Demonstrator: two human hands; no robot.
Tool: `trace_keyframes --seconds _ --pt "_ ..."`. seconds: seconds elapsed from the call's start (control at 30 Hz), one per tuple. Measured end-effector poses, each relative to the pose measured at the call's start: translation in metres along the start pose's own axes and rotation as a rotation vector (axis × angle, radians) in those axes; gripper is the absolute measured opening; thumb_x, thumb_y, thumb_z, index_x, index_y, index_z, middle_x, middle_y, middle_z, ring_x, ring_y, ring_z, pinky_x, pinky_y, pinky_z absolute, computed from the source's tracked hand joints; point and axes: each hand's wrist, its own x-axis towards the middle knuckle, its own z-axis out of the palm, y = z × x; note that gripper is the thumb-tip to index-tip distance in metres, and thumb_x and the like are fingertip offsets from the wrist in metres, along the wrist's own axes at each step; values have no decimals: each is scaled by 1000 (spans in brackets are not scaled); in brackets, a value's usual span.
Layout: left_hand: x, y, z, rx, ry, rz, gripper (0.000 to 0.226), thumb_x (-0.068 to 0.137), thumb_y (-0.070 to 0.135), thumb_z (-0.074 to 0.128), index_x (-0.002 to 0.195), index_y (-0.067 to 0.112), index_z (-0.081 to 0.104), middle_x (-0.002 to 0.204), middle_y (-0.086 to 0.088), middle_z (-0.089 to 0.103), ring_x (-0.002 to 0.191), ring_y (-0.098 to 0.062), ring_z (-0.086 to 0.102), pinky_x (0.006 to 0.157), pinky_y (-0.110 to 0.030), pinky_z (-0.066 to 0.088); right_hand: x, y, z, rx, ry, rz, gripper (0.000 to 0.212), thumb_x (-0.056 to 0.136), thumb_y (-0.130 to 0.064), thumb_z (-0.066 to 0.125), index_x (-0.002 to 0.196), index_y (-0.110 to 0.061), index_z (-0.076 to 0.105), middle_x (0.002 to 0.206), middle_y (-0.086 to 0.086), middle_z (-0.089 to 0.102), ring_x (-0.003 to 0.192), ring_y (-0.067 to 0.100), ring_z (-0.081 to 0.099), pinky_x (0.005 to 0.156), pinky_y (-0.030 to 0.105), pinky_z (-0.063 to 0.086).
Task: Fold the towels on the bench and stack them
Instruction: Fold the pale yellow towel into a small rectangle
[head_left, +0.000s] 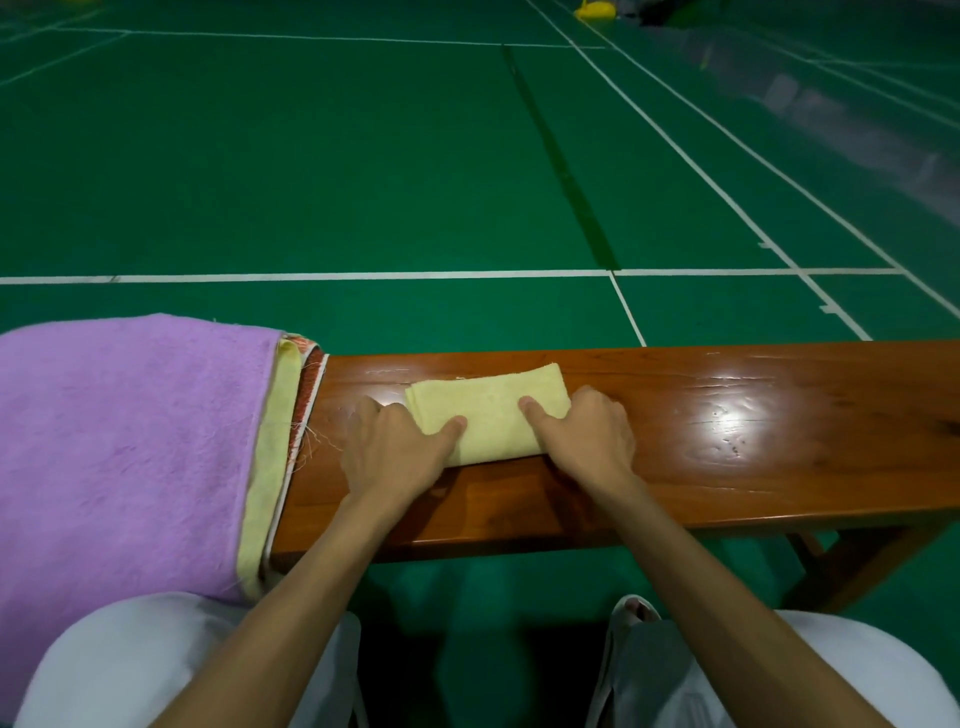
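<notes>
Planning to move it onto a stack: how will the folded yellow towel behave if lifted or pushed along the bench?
The folded yellow towel is soft cloth, so it will likely sag and may unfold unless held at both ends, as the left hand and right hand hold it. Being small, it looks light. The bench is glossy, so it probably slides easily.

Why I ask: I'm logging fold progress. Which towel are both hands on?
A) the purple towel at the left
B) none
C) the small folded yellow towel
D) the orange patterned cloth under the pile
C: the left hand and right hand hold the folded yellow towel at its ends, thumbs on top, on the bench; the purple towel lies untouched.
</notes>
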Motion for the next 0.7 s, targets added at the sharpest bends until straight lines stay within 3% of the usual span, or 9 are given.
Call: trace_keyframes --seconds 0.07,0.13,0.2,0.23,0.3,0.4,0.47,0.57,0.7 --pt "5 5 4 -23 -57 -18 60 85 64 70 115 12 65 124 -9 50 116 -30 54 87 -44 54 3 -4 5 -10 -21 12 50 93 -63 58 98 -13 59 104 6 63 103 29 57 82 42 52" --pt "8 7 4 -118 -117 -53 65 77 66 71 114 13 67 122 -7 55 114 -29 57 90 -46 57 8 -3 4 96 -67 -4 43 96 -55 60 105 -12 58 108 5 62 105 28 58 82 42 52" --pt "8 9 3 -365 -149 -96 65 73 65 71 115 16 69 116 -2 63 107 -23 62 84 -43 59 8 -1 -5 324 -102 -28 37 99 -44 62 115 -11 54 111 1 60 104 22 59 72 35 51" --pt "5 11 1 -502 -170 -111 56 81 57 72 120 17 67 115 0 65 104 -19 63 82 -39 58 8 0 -10 473 -122 -18 34 100 -38 63 118 -12 52 114 0 60 105 19 60 72 33 53" --pt "-1 17 -3 -746 -248 -156 38 96 36 70 128 18 61 116 2 67 104 -15 63 79 -32 55 7 3 -19 761 -170 34 32 99 -30 67 119 -14 49 120 4 62 107 19 64 81 39 59" --pt "-6 28 -13 -1143 -431 -309 34 95 24 71 126 16 59 120 -6 68 112 -25 64 89 -43 60 5 9 -35 1022 -215 85 50 92 -17 76 130 -18 44 125 8 61 108 25 66 81 40 60" --pt "-5 36 -15 -1285 -459 -388 31 92 17 72 121 14 61 113 -9 71 108 -28 67 84 -40 62 6 18 -45 1110 -230 86 68 87 -7 78 141 -23 40 121 6 65 106 27 68 78 39 60" --pt "-4 58 -3 -1310 -414 -381 23 91 10 72 113 9 65 102 -8 76 97 -24 69 65 -31 63 8 38 -64 1172 -225 73 89 84 4 75 150 -35 30 110 6 71 101 29 71 81 47 61" --pt "10 117 34 -1300 -390 -358 35 86 9 78 117 2 64 113 -14 74 88 -23 71 63 -35 63 22 76 -96 1061 -127 57 97 83 1 70 154 -47 24 119 8 68 103 29 69 75 48 62"
